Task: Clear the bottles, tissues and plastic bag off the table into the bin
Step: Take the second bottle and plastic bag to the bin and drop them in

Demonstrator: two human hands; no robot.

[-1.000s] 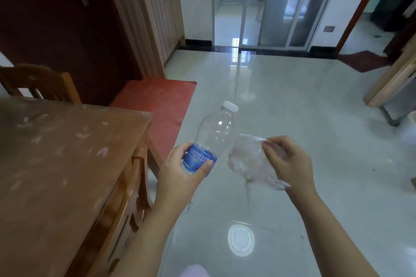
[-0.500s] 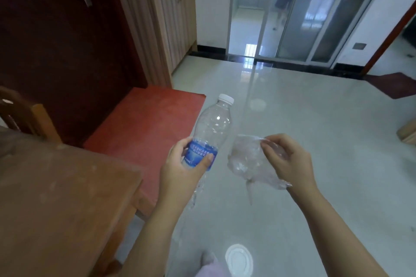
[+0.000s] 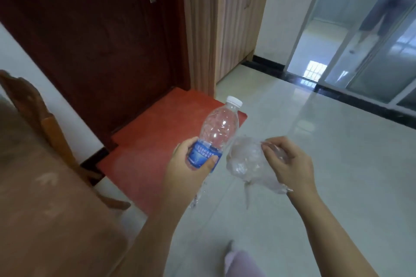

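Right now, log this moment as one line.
left hand: grips clear plastic bottle with blue label and white cap | right hand: pinches crumpled clear plastic bag | bin: not in view

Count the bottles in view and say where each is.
1: a capped bottle with a blue label, gripped in the left hand. The right hand holds only the plastic bag. More may be off-frame.

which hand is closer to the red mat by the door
Left. The left hand, gripping the bottle, sits at the right edge of the red mat in the picture; the right hand, holding the plastic bag, is farther right, over the pale floor tiles.
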